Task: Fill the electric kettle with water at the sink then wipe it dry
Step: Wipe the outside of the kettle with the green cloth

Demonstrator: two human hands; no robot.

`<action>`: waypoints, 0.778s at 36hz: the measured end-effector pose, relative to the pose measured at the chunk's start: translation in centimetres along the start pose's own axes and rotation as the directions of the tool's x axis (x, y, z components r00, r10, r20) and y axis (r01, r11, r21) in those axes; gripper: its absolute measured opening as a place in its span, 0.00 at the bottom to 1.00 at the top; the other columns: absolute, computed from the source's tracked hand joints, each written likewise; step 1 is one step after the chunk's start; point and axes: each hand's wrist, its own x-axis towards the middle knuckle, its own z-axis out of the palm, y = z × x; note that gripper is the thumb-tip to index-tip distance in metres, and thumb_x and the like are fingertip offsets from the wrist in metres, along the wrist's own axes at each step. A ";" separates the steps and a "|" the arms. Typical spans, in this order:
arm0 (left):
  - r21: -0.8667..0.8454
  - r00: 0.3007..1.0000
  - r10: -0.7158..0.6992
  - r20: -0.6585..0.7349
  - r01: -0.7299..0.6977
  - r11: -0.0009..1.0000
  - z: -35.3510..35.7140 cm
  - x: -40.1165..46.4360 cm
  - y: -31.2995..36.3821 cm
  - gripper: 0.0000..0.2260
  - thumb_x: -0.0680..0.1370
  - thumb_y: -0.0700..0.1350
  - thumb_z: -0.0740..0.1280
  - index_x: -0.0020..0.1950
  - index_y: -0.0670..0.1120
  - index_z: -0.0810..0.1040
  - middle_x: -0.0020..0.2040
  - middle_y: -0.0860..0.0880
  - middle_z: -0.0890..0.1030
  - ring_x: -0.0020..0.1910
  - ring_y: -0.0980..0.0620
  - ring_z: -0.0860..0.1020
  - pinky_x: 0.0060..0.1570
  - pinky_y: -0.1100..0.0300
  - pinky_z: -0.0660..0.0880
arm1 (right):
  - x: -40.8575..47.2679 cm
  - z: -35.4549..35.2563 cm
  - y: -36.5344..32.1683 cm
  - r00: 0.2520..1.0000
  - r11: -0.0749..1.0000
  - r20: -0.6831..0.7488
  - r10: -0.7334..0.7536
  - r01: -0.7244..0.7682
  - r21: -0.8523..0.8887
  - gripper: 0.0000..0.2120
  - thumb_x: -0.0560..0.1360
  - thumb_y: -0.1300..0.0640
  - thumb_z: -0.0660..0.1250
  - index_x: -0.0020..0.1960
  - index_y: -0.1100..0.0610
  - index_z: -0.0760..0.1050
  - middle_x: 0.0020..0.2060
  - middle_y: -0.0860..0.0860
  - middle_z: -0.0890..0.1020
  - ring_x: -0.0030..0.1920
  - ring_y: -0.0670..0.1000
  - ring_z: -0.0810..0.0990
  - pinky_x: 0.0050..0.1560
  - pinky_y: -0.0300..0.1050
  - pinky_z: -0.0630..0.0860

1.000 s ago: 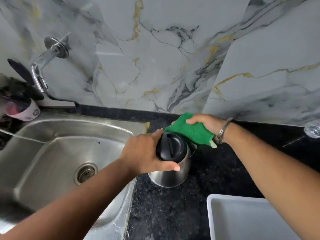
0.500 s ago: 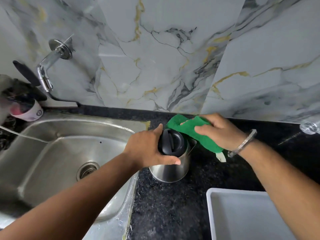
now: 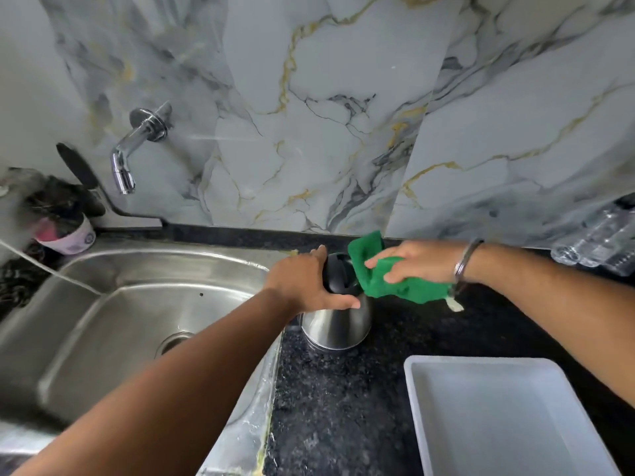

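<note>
Head view: kettle upright on counter beside sink. My left hand grips lid end; right hand clutches green cloth on its top. Wiping step. Next, probably steel body.

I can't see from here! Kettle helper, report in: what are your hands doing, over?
Left hand gripping kettle top, steadying it on counter. Right hand pressing green cloth against kettle's upper side. Nothing in the way.
</note>
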 end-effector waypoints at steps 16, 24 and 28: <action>-0.833 0.908 0.418 0.014 -0.221 0.508 -2.7 -2.7 9.1 0.34 0.75 0.60 0.72 0.77 0.47 0.70 0.74 0.49 0.76 0.71 0.54 0.75 0.72 0.52 0.71 | -15.8 -2.2 6.8 0.968 0.578 -0.218 0.125 0.107 0.809 0.24 0.63 0.54 0.74 0.57 0.61 0.78 0.49 0.58 0.86 0.47 0.55 0.86 0.42 0.49 0.84; -0.945 0.822 0.468 0.324 0.309 0.110 7.0 -6.6 16.9 0.09 0.78 0.39 0.71 0.57 0.38 0.79 0.49 0.46 0.86 0.48 0.52 0.85 0.49 0.56 0.83 | -19.2 2.1 17.7 0.908 0.454 -0.197 0.369 0.009 0.891 0.25 0.66 0.56 0.72 0.62 0.62 0.76 0.53 0.60 0.85 0.49 0.57 0.86 0.45 0.51 0.84; -0.881 0.850 0.261 0.458 0.472 0.010 10.6 -7.6 19.1 0.03 0.81 0.36 0.69 0.51 0.43 0.80 0.40 0.48 0.87 0.35 0.55 0.85 0.30 0.59 0.82 | -19.4 6.0 23.5 0.862 0.468 -0.140 0.487 -0.122 0.875 0.14 0.73 0.63 0.70 0.58 0.64 0.78 0.49 0.59 0.86 0.43 0.54 0.87 0.41 0.48 0.84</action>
